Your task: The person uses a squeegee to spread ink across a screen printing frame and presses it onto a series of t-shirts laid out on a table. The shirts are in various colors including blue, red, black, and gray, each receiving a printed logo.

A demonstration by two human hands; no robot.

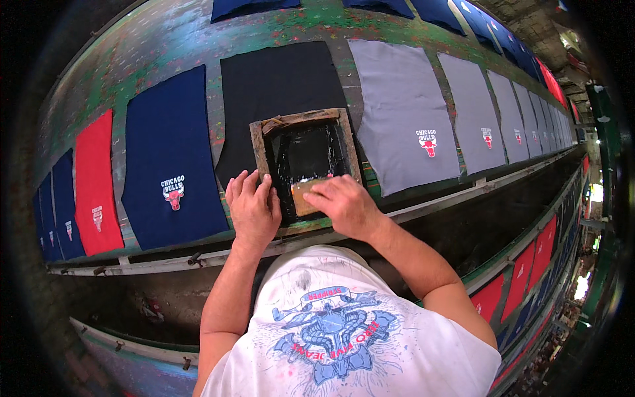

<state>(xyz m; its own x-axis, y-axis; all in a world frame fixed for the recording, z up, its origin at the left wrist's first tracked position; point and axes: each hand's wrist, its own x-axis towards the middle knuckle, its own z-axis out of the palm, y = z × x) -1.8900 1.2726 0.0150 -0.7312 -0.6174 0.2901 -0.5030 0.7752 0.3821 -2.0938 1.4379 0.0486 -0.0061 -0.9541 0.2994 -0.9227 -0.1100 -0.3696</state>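
Observation:
A wooden-framed printing screen [263, 141] with a dark ink-wet mesh lies on a black fabric panel [278, 76] on the long table. My left hand [252, 206] presses flat, fingers spread, on the frame's near left corner. My right hand [345, 202] is closed on a small wooden squeegee [301, 192] at the near edge of the mesh. A thin line of white ink shows along the squeegee's blade.
A navy panel [170, 155] with a printed red-and-white emblem lies to the left, then a red panel [96, 182]. Grey printed panels [403, 112] run off to the right along the paint-stained table [165, 40]. A metal rail [152, 263] edges the table's near side.

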